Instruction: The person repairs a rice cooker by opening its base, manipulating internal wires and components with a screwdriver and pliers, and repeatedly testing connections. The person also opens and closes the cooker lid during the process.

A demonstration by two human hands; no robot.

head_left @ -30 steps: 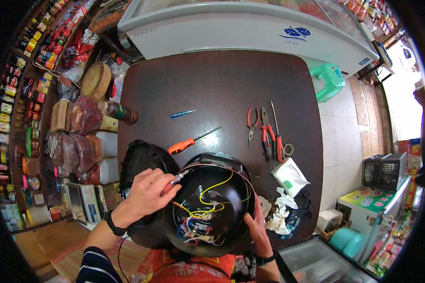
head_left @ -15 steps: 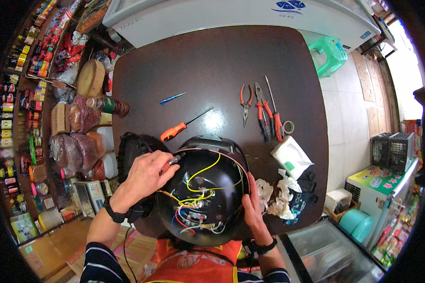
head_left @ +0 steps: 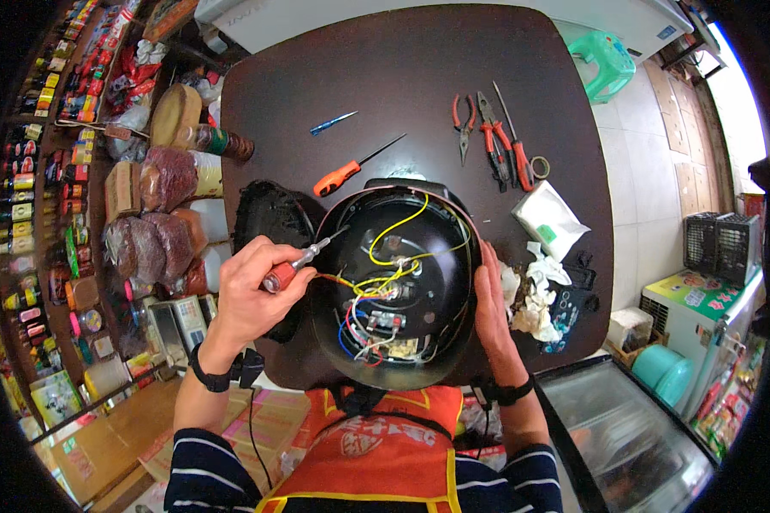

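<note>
At the near edge of the tabletop [head_left: 385,81] sits a round black shell [head_left: 441,291], coloured wires [head_left: 393,287] inside. The left grip [head_left: 269,278] is closed around a red-handled screwdriver [head_left: 315,249], its tip by the shell's left rim; the right grip [head_left: 494,303] lies flat and unclenched against the opposite side.
</note>
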